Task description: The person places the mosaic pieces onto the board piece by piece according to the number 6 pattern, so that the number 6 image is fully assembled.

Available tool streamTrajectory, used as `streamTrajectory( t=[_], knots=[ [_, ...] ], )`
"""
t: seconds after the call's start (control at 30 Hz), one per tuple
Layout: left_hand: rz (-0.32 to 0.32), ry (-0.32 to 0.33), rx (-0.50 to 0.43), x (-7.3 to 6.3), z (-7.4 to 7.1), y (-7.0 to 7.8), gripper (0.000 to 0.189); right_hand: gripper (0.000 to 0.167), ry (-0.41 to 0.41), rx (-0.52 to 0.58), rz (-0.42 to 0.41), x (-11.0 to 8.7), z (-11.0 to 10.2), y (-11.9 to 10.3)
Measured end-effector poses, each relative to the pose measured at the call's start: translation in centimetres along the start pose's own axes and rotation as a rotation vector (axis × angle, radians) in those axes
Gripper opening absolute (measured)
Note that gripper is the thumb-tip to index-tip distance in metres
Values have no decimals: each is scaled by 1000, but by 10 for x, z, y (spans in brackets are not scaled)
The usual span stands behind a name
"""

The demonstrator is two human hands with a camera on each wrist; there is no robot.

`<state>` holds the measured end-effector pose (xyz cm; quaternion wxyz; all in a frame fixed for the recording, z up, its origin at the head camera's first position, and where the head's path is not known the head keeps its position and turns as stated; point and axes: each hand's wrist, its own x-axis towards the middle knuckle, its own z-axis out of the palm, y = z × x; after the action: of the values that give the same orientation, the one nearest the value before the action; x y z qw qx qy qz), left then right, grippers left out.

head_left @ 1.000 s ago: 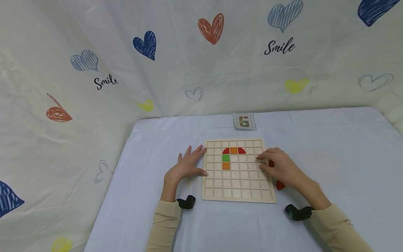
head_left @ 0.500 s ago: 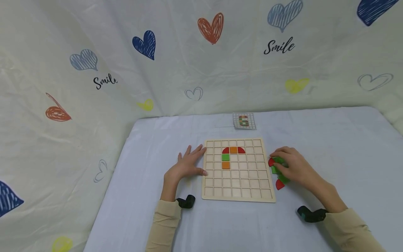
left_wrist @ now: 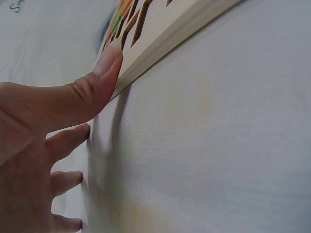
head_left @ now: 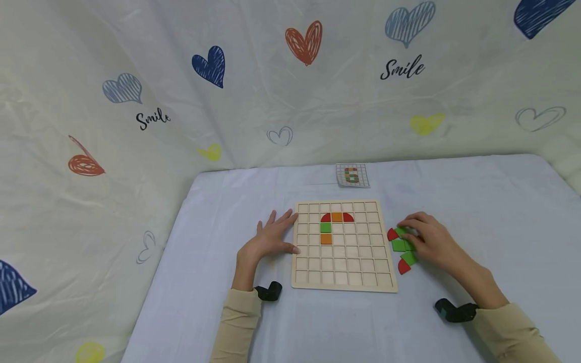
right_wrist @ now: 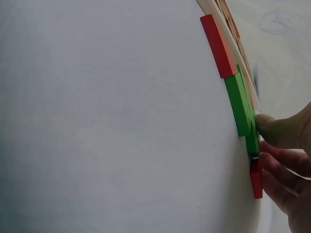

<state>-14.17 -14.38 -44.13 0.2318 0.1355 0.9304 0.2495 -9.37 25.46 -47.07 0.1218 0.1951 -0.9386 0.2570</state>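
My left hand point(head_left: 269, 239) is spread at the left edge of a wooden grid board point(head_left: 345, 280). In the left wrist view its thumb point(left_wrist: 99, 73) presses on the board's rim. On the board are red rounded pieces point(head_left: 348, 217), orange squares point(head_left: 326, 239) and a green square point(head_left: 326, 228). Right of the board, my right hand point(head_left: 428, 239) pinches a green block point(head_left: 400, 230) between thumb and fingertips. Around it lie more green blocks point(head_left: 398, 245) and red rounded blocks point(head_left: 404, 266). In the right wrist view another red block point(right_wrist: 256, 179) stands at the fingers.
A pattern card point(head_left: 352, 175) lies behind the board on the white-covered table point(head_left: 495, 212). A printed cloth point(head_left: 254, 101) hangs at the back and left. Black wrist cameras point(head_left: 455, 310) are strapped on both wrists.
My right hand has moved right, from the board's right edge to the loose blocks, uncovering several green and red ones. The left hand has stayed in place.
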Motion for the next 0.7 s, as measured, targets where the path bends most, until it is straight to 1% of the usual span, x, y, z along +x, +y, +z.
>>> streamTrajectory(
  t=[0.13, 0.37, 0.47, 0.53, 0.7],
  knots=[
    [1, -3, -6, -1, -1, 0, 97, 25, 6, 15, 14, 0, -1, 2],
    [-3, -7, -2, 0, 0, -1, 98, 26, 9, 25, -21, -1, -4, 6],
    [-2, -6, -3, 0, 0, 0, 98, 23, -11, 29, 8, 0, -4, 5],
    [0, -6, -6, 0, 0, 0, 98, 22, -34, 36, 45, 0, -5, 4],
    [1, -5, -12, 0, 0, 0, 98, 24, -102, 63, 124, 2, -8, 0]
  ],
)
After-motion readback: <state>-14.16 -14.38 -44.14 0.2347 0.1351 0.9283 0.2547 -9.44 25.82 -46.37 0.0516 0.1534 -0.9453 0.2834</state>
